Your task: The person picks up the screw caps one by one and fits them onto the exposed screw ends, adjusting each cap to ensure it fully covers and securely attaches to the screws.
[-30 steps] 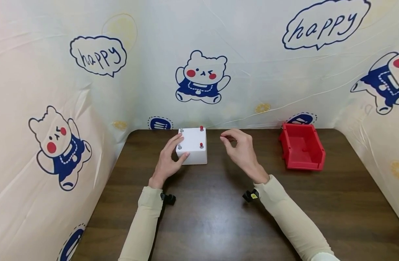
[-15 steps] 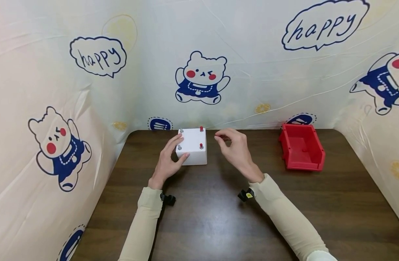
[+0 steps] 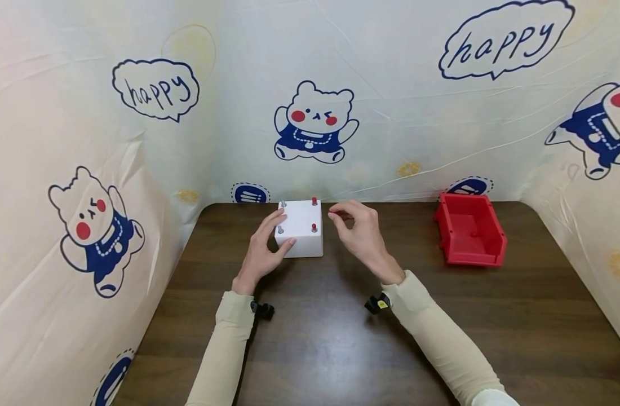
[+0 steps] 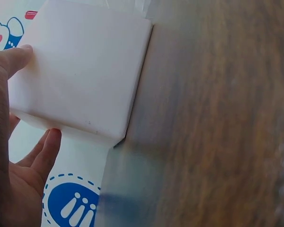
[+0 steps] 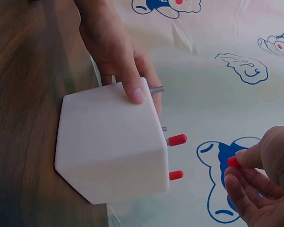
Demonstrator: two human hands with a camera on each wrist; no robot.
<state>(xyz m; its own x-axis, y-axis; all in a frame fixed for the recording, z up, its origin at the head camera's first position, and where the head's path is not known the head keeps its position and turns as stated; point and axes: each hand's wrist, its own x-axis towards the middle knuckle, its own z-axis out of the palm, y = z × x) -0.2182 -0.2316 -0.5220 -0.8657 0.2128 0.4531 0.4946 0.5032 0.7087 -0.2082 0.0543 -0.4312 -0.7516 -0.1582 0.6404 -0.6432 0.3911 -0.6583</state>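
Observation:
A white box [image 3: 302, 219] stands near the table's far edge, with metal studs on its top corners. My left hand [image 3: 261, 254] holds it at its left side, thumb on the front face and fingers at the left edge. In the right wrist view, the two right-hand studs wear red caps [image 5: 177, 140], while a left-hand stud [image 5: 157, 89] is bare metal. Just right of the box, my right hand [image 3: 362, 232] pinches another small red cap [image 5: 233, 161] between thumb and index finger, apart from the box.
At the right of the dark wooden table [image 3: 315, 349] sits a red open-front bin [image 3: 474, 258], a small red piece showing on its floor. A printed curtain [image 3: 381, 67] rises right behind the table edge and along both sides.
My right hand has moved left, closer to the box, still pinching the red cap. The left hand and the box have stayed in place.

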